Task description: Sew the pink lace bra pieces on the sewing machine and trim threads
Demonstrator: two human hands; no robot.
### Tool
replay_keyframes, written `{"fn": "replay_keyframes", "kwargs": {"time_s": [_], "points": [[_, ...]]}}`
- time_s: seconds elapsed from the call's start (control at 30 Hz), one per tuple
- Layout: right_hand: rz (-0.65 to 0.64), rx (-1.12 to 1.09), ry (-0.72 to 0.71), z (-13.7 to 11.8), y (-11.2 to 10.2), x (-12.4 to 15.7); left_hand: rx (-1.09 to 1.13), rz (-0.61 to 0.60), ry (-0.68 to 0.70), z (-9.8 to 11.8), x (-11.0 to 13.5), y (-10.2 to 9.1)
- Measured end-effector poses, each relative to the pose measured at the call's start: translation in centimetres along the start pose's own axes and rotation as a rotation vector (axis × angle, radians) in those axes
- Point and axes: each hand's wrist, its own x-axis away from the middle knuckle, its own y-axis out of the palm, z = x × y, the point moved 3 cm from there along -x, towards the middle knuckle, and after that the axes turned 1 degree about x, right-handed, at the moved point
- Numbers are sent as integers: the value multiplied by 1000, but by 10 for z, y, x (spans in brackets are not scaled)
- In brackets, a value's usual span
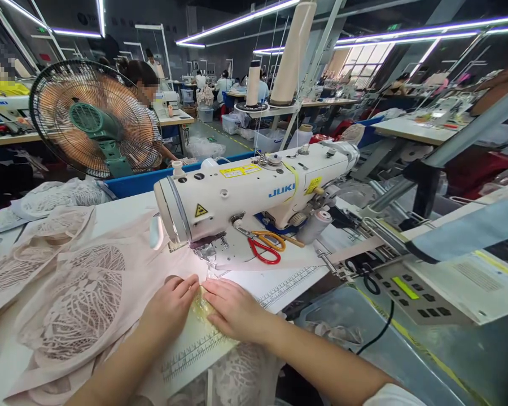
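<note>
A white sewing machine (237, 189) stands across the table, its needle and presser foot area (207, 254) lit. Pale pink fabric (148, 256) with lace panels (84, 304) spreads from the left up to the needle area. My left hand (169, 304) is closed on the edge of this fabric, just in front of the presser foot. My right hand (232, 307) sits beside it, fingers bent together at the fabric edge; what lies under them is partly hidden. Between both hands shows a shiny yellowish patch (201, 307), whose kind I cannot make out.
Red-and-orange-handled scissors (265, 246) and a thread spool (316, 226) lie right of the needle. A ruler strip (288, 287) runs along the table's front edge. A control box (423, 287) juts out at right. A large fan (95, 121) and a person (146, 107) are behind.
</note>
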Motion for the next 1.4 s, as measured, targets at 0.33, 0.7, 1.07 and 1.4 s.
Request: {"fn": "replay_keyframes", "kwargs": {"time_s": [0.33,0.7,1.07,1.4], "points": [[22,-27,-26,0,-4,-1,142,5,-18,-21,-4,-3],[4,-55,-25,-2,-8,0,253,45,12,-35,-10,-2],[22,-71,-35,-1,-8,-1,219,103,53,-44,-14,3],[11,-74,-23,0,-6,1,166,90,100,-45,-12,3]]}}
